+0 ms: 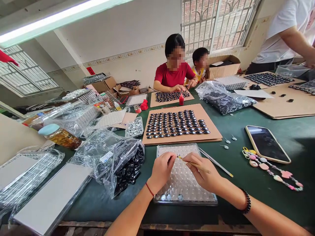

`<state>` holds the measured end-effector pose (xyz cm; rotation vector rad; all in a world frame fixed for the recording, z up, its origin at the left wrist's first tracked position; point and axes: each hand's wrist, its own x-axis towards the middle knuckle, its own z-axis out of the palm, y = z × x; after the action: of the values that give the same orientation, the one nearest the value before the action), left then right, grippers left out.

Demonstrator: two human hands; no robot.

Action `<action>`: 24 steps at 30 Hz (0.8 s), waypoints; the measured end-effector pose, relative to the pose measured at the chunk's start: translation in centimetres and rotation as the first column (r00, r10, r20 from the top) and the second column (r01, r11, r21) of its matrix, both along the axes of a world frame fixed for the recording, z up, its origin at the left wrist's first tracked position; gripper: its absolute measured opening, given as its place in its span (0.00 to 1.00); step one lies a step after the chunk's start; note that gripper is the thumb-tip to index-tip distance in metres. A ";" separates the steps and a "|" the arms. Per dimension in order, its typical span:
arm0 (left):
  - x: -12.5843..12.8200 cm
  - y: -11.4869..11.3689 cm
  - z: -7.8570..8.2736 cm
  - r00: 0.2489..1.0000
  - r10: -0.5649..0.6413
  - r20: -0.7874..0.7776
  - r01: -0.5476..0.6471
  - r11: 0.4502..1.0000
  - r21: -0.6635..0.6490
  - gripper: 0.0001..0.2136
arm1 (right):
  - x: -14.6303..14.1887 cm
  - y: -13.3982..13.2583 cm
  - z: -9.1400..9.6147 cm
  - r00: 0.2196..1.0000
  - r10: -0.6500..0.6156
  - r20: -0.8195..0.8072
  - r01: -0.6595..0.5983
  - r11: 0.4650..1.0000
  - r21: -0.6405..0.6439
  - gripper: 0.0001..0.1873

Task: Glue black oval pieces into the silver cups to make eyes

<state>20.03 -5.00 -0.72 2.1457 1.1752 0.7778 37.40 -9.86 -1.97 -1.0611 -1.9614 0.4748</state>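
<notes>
My left hand (pixel 161 170) rests on a clear bubble tray (pixel 187 193), fingers pinched on a tiny piece near the tip of a thin yellow stick (pixel 197 165). My right hand (pixel 204 172) grips that stick like a pen over the tray. A few round silver pieces (pixel 169 197) sit in the tray's near row. Just beyond lies a cardboard sheet (pixel 214 132) with rows of black oval stones (pixel 176 123). A second thin stick (pixel 216 163) lies on the green table to the right of the tray.
A plastic bag of black stones (pixel 128 167) lies left of the tray. A phone (pixel 267 144) and a bead charm strap (pixel 273 170) lie to the right. Across the table sit two people (pixel 173 70); a third person (pixel 285 36) stands far right over more cardboard sheets.
</notes>
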 end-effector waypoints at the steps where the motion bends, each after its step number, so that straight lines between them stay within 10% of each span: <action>1: 0.1 0.0 0.1 1.000 0.018 0.022 -0.016 0.999 -0.047 0.14 | 0.0 0.0 0.0 1.000 0.002 0.003 -0.002 1.000 0.010 0.11; 17: 0.3 1.1 -0.5 0.881 0.286 0.378 -0.072 0.868 -0.491 0.19 | 0.4 0.6 0.7 0.906 -0.174 -0.386 0.182 0.983 -0.018 0.11; 24: 0.9 0.4 -1.0 0.879 0.268 0.395 -0.025 0.852 -0.522 0.21 | -0.5 -0.1 0.4 0.836 -0.113 -0.537 0.047 0.990 -0.134 0.13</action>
<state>20.92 -4.64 -1.76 1.3535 1.1399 0.8665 36.86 -10.01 -1.54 -0.9431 -1.3895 0.7602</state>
